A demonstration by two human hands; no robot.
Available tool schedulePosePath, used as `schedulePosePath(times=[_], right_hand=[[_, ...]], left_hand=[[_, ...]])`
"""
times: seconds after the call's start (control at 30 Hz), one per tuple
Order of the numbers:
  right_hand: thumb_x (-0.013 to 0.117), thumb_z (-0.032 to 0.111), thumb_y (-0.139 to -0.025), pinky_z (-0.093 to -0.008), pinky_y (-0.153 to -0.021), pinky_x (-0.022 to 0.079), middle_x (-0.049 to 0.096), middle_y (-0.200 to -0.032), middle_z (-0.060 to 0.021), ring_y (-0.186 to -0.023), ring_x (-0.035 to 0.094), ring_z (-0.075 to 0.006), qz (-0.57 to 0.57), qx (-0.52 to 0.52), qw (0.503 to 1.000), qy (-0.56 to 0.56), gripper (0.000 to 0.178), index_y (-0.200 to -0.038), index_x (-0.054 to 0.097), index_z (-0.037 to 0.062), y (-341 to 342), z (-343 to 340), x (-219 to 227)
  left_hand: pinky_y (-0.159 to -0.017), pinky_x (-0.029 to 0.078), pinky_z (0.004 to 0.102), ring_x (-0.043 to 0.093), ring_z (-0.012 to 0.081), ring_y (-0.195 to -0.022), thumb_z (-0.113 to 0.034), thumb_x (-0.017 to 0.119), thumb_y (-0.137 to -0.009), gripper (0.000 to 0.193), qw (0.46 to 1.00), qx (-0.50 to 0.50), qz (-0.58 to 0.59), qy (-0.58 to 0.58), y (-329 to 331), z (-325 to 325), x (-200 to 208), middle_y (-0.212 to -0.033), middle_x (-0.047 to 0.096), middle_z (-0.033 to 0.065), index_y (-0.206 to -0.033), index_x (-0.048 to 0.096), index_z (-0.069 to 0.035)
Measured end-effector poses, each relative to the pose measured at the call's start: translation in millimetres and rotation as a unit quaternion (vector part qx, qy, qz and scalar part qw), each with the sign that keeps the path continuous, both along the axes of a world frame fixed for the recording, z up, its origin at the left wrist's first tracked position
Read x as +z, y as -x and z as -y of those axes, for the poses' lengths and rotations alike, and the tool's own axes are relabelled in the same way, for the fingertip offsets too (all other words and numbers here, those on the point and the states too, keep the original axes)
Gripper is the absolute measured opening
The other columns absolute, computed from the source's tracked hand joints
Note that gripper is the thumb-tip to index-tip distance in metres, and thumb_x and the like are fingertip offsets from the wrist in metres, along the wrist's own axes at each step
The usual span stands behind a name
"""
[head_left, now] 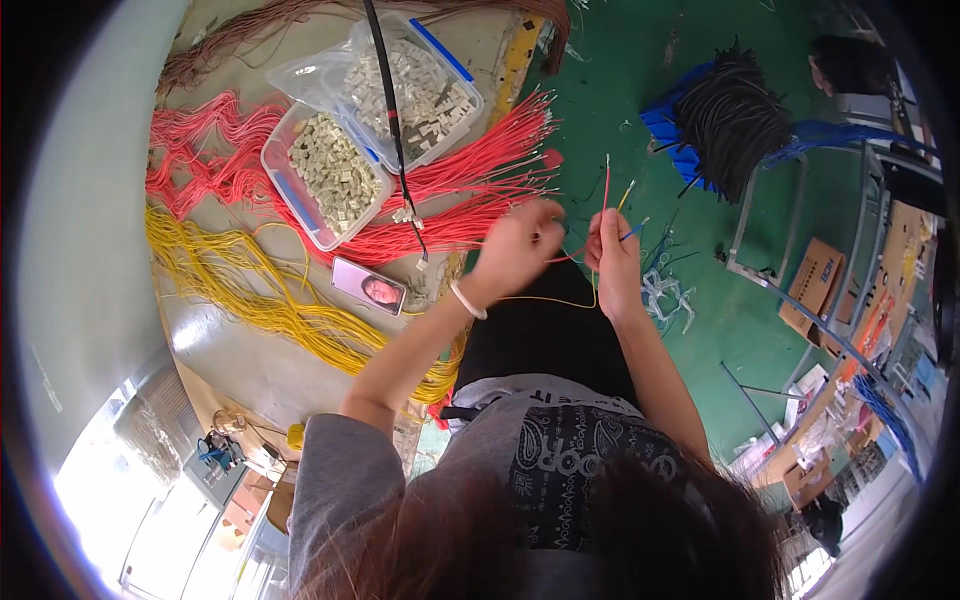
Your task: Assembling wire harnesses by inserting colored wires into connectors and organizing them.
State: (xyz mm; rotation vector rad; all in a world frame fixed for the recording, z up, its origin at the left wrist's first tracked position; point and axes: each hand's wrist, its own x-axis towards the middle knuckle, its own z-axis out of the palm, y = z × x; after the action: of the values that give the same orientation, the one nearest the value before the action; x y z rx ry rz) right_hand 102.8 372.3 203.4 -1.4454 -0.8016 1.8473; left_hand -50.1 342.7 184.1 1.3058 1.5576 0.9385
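My right hand (pixel 612 262) is closed around a few thin wires, pinched between thumb and fingers. A red wire (pixel 607 180) stands up from the grip, beside a yellow wire (pixel 627 194) and a blue wire (pixel 636 231). To its left is my left hand (pixel 515 248), its fingers curled and smeared by motion. Part of a red wire shows between the two hands, but whether the left fingers grip it I cannot tell. A yellow strand (pixel 545 299) loops below them over my dark-clothed lap.
At left the table carries red wires (pixel 470 185), yellow wires (pixel 290 315), a phone (pixel 368 287), and two clear boxes of small white connectors, a near box (pixel 322 238) and a far box (pixel 452 148). Black tubing (pixel 735 115) fills a blue crate; a person (pixel 850 68) is at far right.
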Motion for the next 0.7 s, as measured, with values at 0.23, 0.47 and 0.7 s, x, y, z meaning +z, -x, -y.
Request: schedulePosePath(times=[0.23, 0.47, 0.7], right_hand=[[0.037, 0.030, -0.103, -0.0266, -0.055, 0.043, 0.038, -0.063, 0.0019, -0.054, 0.038, -0.0092, -0.040, -0.070, 0.997, 0.015, 0.030, -0.089, 0.050, 0.0064, -1, 7, -23], [0.037, 0.030, -0.103, -0.0263, -0.048, 0.039, 0.034, -0.063, 0.0036, -0.051, 0.032, -0.0069, -0.035, -0.068, 0.996, 0.047, 0.027, -0.099, 0.050, 0.0067, -1, 10, -17], [0.044, 0.033, -0.101, -0.0206, -0.045, 0.026, 0.029, -0.061, 0.0074, -0.051, 0.027, -0.0030, -0.025, -0.035, 0.997, 0.065, 0.031, -0.109, 0.054, 0.0049, 6, 5, -2]], left_hand=[[-0.071, 0.049, 0.0376, 0.057, 0.0262, -0.082, -0.009, 0.063, -0.077, 0.011, 0.893, -0.059, -0.429, -0.121, 50, -51, -81, -0.085, 0.058, 0.0087, -0.088, 0.062, -0.007], [-0.073, 0.047, 0.0381, 0.055, 0.0255, -0.085, -0.012, 0.065, -0.077, 0.009, 0.882, -0.061, -0.457, -0.099, 55, -46, -92, -0.085, 0.056, 0.0077, -0.083, 0.060, -0.008], [-0.060, 0.046, 0.0392, 0.057, 0.0294, -0.067, -0.005, 0.065, -0.081, 0.009, 0.981, 0.126, -0.133, -0.070, 17, -19, -33, -0.072, 0.057, 0.0120, -0.081, 0.056, -0.003]])
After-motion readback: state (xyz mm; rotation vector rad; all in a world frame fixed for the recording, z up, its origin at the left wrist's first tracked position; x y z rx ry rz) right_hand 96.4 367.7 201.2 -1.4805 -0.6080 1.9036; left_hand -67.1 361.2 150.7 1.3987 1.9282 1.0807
